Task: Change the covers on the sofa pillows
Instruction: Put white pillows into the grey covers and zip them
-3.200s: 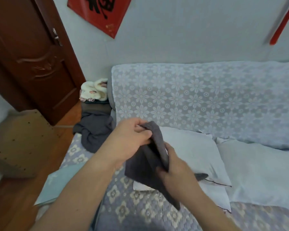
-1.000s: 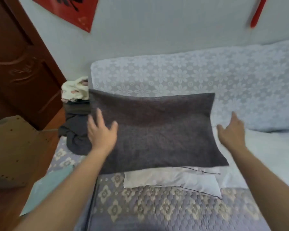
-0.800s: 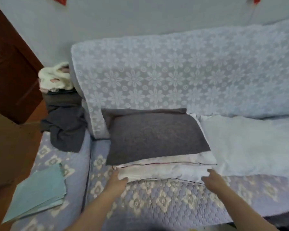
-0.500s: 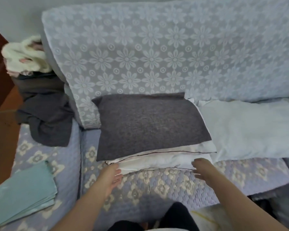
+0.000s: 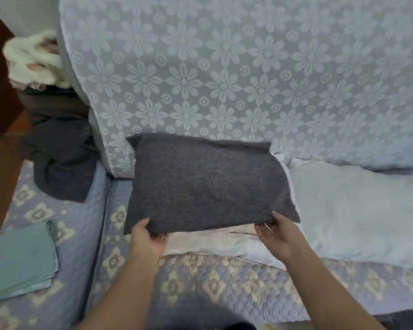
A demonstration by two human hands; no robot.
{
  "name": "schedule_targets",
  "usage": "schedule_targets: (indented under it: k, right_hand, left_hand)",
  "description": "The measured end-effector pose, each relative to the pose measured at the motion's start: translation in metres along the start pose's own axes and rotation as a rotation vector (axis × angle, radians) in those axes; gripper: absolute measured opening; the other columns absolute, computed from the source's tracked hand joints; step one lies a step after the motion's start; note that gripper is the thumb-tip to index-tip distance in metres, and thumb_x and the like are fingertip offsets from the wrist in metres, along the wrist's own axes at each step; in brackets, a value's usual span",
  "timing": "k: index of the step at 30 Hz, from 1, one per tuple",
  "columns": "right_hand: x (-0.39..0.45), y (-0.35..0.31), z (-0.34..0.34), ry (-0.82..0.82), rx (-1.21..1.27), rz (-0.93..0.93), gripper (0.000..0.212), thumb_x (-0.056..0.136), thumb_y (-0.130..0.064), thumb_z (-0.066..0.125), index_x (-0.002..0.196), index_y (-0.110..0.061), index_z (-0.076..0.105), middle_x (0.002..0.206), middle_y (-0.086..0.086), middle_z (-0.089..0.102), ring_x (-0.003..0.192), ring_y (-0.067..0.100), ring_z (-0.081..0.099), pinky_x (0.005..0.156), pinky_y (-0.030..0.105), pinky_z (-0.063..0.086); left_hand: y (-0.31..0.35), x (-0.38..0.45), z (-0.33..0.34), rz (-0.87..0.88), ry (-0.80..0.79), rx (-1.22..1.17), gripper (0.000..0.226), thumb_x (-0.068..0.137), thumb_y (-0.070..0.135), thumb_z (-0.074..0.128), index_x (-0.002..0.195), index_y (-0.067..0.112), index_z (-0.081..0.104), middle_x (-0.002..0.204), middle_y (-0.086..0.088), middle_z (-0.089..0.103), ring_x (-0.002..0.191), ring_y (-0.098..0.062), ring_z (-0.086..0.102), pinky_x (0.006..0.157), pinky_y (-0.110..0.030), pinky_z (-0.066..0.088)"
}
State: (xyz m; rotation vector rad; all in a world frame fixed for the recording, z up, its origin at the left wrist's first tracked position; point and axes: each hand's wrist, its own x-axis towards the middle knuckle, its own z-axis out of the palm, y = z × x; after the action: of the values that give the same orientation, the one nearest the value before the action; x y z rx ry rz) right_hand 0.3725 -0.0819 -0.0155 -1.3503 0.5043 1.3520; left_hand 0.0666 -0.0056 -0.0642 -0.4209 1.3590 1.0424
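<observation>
Now left hand (image 5: pixel 148 241) and right hand (image 5: pixel 275 232) pinching grey cover (image 5: pixel 205 184) near edge atop white pillow (image 5: pixel 215 241); uneven pull risks bunching.

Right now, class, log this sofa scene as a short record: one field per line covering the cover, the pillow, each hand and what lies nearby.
grey cover: spread flat on top of the white pillow
white pillow: lies on the sofa seat, only its front edge showing
left hand: grips the cover's near edge, left side
right hand: grips the cover's near edge, right side
second white pillow: beside it, to the right
folded teal cloth: on the seat, far left
dark bundle: heaped at the left end
</observation>
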Motion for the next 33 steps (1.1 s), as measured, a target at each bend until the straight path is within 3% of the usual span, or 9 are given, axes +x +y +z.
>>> schedule_targets:
  k: [2, 5, 8, 12, 14, 17, 21, 25, 33]
  right_hand:
    - [-0.039, -0.019, 0.011, -0.059, -0.038, -0.122, 0.017, 0.102, -0.009, 0.051, 0.114, -0.002, 0.06, 0.115, 0.014, 0.065, 0.105, 0.03, 0.065, 0.087, 0.041, 0.053]
    - [-0.098, -0.049, 0.026, -0.064, -0.103, -0.385, 0.016, 0.102, -0.008, 0.049, 0.111, 0.0, 0.06, 0.109, 0.013, 0.067, 0.098, 0.026, 0.066, 0.082, 0.035, 0.056]
    - [-0.155, -0.088, 0.042, 0.009, -0.155, -0.634, 0.003, 0.095, -0.009, 0.057, 0.095, -0.007, 0.059, 0.1, 0.014, 0.065, 0.083, 0.022, 0.066, 0.069, 0.029, 0.058]
    - [-0.208, -0.118, 0.072, 0.042, -0.026, -0.832, 0.017, 0.091, -0.021, 0.061, 0.105, -0.012, 0.06, 0.093, -0.001, 0.064, 0.081, 0.013, 0.065, 0.066, 0.028, 0.056]
    - [-0.226, -0.12, 0.079, -0.027, 0.019, -0.842, 0.011, 0.093, -0.023, 0.06, 0.102, -0.016, 0.06, 0.091, -0.005, 0.064, 0.079, 0.011, 0.064, 0.064, 0.024, 0.054]
    - [-0.226, -0.108, 0.073, -0.161, -0.253, -0.762, 0.017, 0.099, -0.024, 0.059, 0.109, -0.011, 0.058, 0.099, 0.005, 0.065, 0.08, 0.018, 0.067, 0.067, 0.029, 0.058]
    - [-0.241, -0.059, 0.059, -0.26, -0.718, -0.77, 0.013, 0.096, -0.012, 0.061, 0.107, -0.006, 0.066, 0.083, 0.012, 0.068, 0.061, 0.016, 0.063, 0.057, 0.023, 0.053]
    - [-0.283, -0.017, 0.048, -0.371, -0.715, -0.934, 0.01, 0.096, -0.009, 0.061, 0.088, -0.008, 0.067, 0.063, 0.005, 0.064, 0.055, 0.015, 0.061, 0.057, 0.018, 0.05]
    - [-0.297, 0.006, 0.045, -0.437, -0.907, -1.019, 0.023, 0.088, -0.026, 0.073, 0.103, -0.036, 0.059, 0.094, -0.017, 0.067, 0.079, 0.009, 0.065, 0.075, 0.02, 0.052]
  left_hand:
    - [0.007, -0.026, 0.014, 0.04, 0.024, -0.044, 0.013, 0.101, 0.02, 0.052, 0.093, 0.013, 0.057, 0.09, -0.005, 0.055, 0.071, -0.017, 0.049, 0.073, -0.03, 0.05]
    - [0.04, -0.07, 0.035, 0.13, -0.013, -0.062, 0.019, 0.098, 0.01, 0.047, 0.08, 0.015, 0.051, 0.078, -0.001, 0.052, 0.059, -0.013, 0.044, 0.057, -0.023, 0.046]
    - [0.08, -0.132, 0.054, 0.429, 0.013, 0.01, 0.03, 0.089, 0.007, 0.057, 0.119, 0.007, 0.061, 0.104, -0.009, 0.067, 0.074, -0.016, 0.064, 0.054, -0.026, 0.054]
    - [0.1, -0.222, 0.067, 0.796, -0.099, 0.179, 0.063, 0.094, 0.005, 0.061, 0.15, 0.022, 0.038, 0.118, -0.015, 0.064, 0.064, -0.018, 0.063, 0.068, -0.034, 0.06]
    - [0.104, -0.261, 0.067, 0.827, -0.278, 0.189, 0.066, 0.096, 0.004, 0.06, 0.151, 0.031, 0.035, 0.115, -0.014, 0.062, 0.057, -0.015, 0.057, 0.07, -0.034, 0.06]
    - [0.091, -0.307, 0.071, 0.792, -0.53, 0.336, 0.019, 0.097, -0.001, 0.054, 0.107, 0.015, 0.058, 0.089, -0.013, 0.06, 0.057, -0.018, 0.062, 0.059, -0.029, 0.057]
    - [0.045, -0.346, 0.067, 0.531, -0.926, 0.575, 0.019, 0.097, 0.001, 0.038, 0.1, 0.004, 0.057, 0.102, -0.028, 0.072, 0.097, -0.042, 0.072, 0.09, -0.046, 0.06]
    - [0.016, -0.348, 0.055, 0.673, -0.859, 0.907, 0.026, 0.107, 0.002, 0.036, 0.108, 0.0, 0.062, 0.105, -0.02, 0.075, 0.1, -0.031, 0.074, 0.093, -0.042, 0.057]
    - [0.022, -0.358, 0.043, 0.799, -0.855, 1.141, 0.021, 0.103, 0.004, 0.05, 0.106, 0.004, 0.07, 0.098, -0.012, 0.078, 0.098, -0.025, 0.075, 0.099, -0.047, 0.053]
